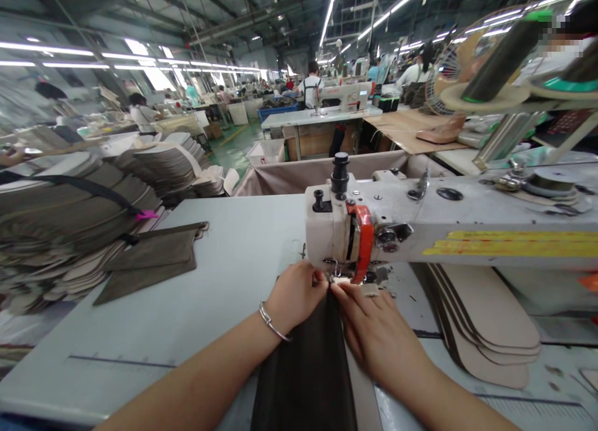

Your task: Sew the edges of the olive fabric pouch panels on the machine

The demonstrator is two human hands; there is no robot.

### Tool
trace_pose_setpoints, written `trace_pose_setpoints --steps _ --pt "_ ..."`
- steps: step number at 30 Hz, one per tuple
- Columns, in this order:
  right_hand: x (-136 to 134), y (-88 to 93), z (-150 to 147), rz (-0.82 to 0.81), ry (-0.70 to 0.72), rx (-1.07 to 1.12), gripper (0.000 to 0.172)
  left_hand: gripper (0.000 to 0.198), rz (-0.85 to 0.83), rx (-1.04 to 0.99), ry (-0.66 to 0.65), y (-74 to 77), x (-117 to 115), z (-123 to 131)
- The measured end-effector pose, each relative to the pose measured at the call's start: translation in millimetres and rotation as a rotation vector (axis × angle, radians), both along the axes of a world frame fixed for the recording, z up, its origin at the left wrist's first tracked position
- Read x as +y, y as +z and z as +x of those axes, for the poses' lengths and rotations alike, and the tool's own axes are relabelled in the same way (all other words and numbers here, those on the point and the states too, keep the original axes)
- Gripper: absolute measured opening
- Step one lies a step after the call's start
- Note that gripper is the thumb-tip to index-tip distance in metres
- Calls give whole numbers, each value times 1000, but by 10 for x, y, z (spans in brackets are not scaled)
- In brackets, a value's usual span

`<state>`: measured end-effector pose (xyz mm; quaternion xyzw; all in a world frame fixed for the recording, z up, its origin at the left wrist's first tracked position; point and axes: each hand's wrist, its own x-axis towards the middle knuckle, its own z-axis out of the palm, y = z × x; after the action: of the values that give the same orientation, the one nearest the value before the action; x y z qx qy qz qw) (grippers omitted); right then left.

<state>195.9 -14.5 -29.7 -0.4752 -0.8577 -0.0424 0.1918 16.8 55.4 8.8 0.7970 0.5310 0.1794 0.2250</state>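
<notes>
A long dark brown fabric strip [311,372] runs up the table under the head of a sewing machine [327,225], with a paler piece [365,390] along its right edge. My left hand [299,294], with a silver bracelet at the wrist, pinches the strip's edge just left of the presser foot [337,270]. My right hand [374,325] lies on the right side of the work, its fingers stretched flat toward the foot. A pale band wraps one of its fingers. The exact spot under the needle is partly hidden by my fingertips.
Flat beige pieces [495,312] are stacked under the machine arm. A dark sewn piece [154,263] lies on the table's left, beside tall piles of cut pieces [70,213]. Thread cones [509,57] stand at upper right. Other people work farther back.
</notes>
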Motion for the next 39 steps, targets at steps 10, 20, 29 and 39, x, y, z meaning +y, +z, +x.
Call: trace_pose_setpoints --steps 10,20,29,39 --pt "7 -7 -7 -25 -16 -23 50 11 -2 -2 -27 -29 26 -4" --pt "25 14 -8 -17 -19 -21 49 9 55 35 2 -59 56 44" --pt "-496 14 86 -21 70 7 47 28 225 147 -486 63 -778 -316" --pt "-681 86 107 -156 44 120 39 27 331 117 -629 3 -1457 -506"
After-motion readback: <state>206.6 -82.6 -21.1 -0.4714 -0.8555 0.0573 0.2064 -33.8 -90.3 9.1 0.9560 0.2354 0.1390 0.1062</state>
